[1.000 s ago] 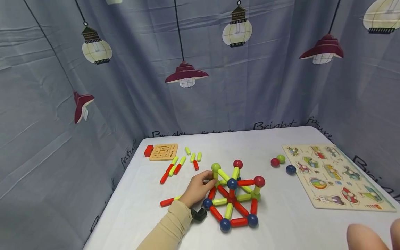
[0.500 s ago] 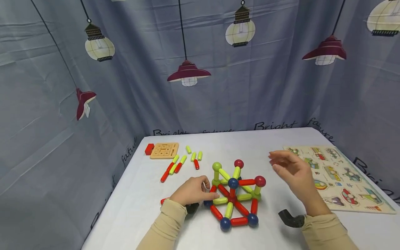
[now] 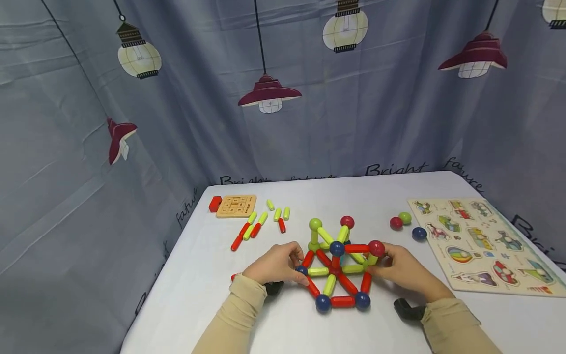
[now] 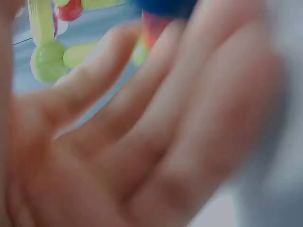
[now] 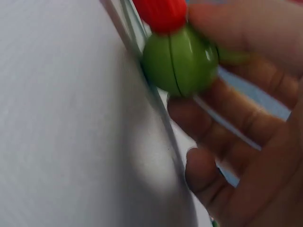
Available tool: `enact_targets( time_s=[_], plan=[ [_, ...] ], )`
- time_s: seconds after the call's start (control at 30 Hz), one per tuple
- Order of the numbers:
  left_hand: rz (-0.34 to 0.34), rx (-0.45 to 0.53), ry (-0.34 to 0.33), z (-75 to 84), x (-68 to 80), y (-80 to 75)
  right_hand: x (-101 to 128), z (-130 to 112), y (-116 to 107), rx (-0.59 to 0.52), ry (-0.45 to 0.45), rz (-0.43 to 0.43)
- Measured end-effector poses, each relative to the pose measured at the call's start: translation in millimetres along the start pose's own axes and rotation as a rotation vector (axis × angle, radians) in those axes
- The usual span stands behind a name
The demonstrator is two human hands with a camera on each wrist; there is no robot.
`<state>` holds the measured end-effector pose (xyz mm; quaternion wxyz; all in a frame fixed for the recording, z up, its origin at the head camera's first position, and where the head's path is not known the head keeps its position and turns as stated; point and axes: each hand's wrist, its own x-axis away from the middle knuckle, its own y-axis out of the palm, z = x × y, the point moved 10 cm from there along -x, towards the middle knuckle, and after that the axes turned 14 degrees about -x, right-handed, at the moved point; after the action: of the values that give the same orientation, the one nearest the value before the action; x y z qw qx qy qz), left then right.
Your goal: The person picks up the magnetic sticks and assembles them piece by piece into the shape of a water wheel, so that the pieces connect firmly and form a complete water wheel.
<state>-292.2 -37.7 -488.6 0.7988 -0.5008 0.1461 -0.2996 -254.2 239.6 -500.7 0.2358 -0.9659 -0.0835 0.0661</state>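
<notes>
A ball-and-stick magnetic structure (image 3: 334, 270) of red and yellow-green rods and coloured balls stands on the table. At its left side my left hand (image 3: 277, 264) grips a blue ball (image 3: 301, 271), thumb in front and fingers behind. The left wrist view has fingers (image 4: 156, 109) filling it, with part of a blue ball (image 4: 165, 5) at the top edge. On the opposite side, my right hand (image 3: 402, 269) holds a green ball (image 5: 182, 59) low on the structure, below a raised red ball (image 3: 376, 248). Its thumb and fingers lie around that ball in the right wrist view.
Loose rods (image 3: 249, 231) lie at the back left, near a wooden number board (image 3: 236, 206) and a red block (image 3: 214, 204). Right of the structure are loose red (image 3: 396, 223), green (image 3: 405, 218) and blue (image 3: 419, 233) balls, beside a picture puzzle board (image 3: 486, 246).
My right hand has come in from the lower right and taken hold of the structure's right side. My left hand has moved from the upper left green ball down to the blue one.
</notes>
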Motion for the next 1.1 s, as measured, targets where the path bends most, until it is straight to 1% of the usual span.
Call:
enact_targets(
  time_s=[0.07, 0.1, 0.13, 0.17, 0.23, 0.27, 0.3, 0.37, 0.43, 0.5, 0.6, 0.67, 0.7, 0.8, 0.9, 0.97, 1.1],
  plan=[
    [0.062, -0.014, -0.018, -2.5, 0.2, -8.2, -0.8, 2.7, -2.8, 0.023, -0.005, 0.024],
    [0.103, -0.027, -0.030, -4.2, 1.6, -15.1, -1.1, 3.6, -4.3, 0.036, -0.011, 0.038],
    [0.148, -0.044, -0.056, -7.6, 4.2, -23.5, -1.9, 5.0, -5.0, 0.039, -0.019, 0.046],
    [0.197, -0.064, -0.085, -10.6, 8.2, -34.2, -2.9, 6.3, -5.7, 0.035, -0.022, 0.054],
    [0.296, -0.135, -0.150, -16.8, 19.9, -58.2, -4.7, 8.6, -5.8, 0.026, -0.024, 0.059],
    [0.328, -0.174, -0.183, -18.9, 26.8, -68.7, -5.3, 9.5, -5.4, 0.021, -0.023, 0.055],
    [0.344, -0.212, -0.204, -19.9, 33.3, -76.9, -5.7, 10.4, -5.4, 0.017, -0.020, 0.057],
    [0.340, -0.289, -0.220, -18.4, 44.0, -85.7, -5.8, 10.9, -5.9, 0.016, -0.020, 0.057],
    [0.293, -0.355, -0.220, -16.2, 51.9, -85.3, -5.5, 10.9, -7.1, 0.029, -0.021, 0.059],
    [0.228, -0.392, -0.232, -17.7, 58.1, -79.4, -5.1, 8.9, -8.5, 0.038, -0.026, 0.064],
    [0.147, -0.430, -0.295, -27.8, 66.6, -68.8, -5.8, 5.9, -9.4, 0.046, -0.029, 0.062],
    [0.109, -0.448, -0.315, -34.3, 67.6, -60.9, -5.4, 3.0, -12.8, 0.047, -0.030, 0.075],
    [0.096, -0.451, -0.314, -36.9, 66.8, -56.3, -5.0, 1.9, -14.4, 0.043, -0.031, 0.083],
    [0.097, -0.446, -0.289, -41.6, 62.0, -45.8, -3.1, -0.2, -17.8, 0.023, -0.030, 0.108],
    [0.113, -0.432, -0.263, -43.2, 56.2, -39.6, -2.0, 0.7, -16.8, -0.011, -0.022, 0.112],
    [0.129, -0.426, -0.251, -41.6, 50.6, -38.4, -1.7, 1.1, -16.8, -0.015, -0.018, 0.110],
    [0.140, -0.421, -0.218, -35.0, 38.4, -36.2, -2.0, 2.5, -16.1, -0.005, -0.008, 0.116]
  ],
)
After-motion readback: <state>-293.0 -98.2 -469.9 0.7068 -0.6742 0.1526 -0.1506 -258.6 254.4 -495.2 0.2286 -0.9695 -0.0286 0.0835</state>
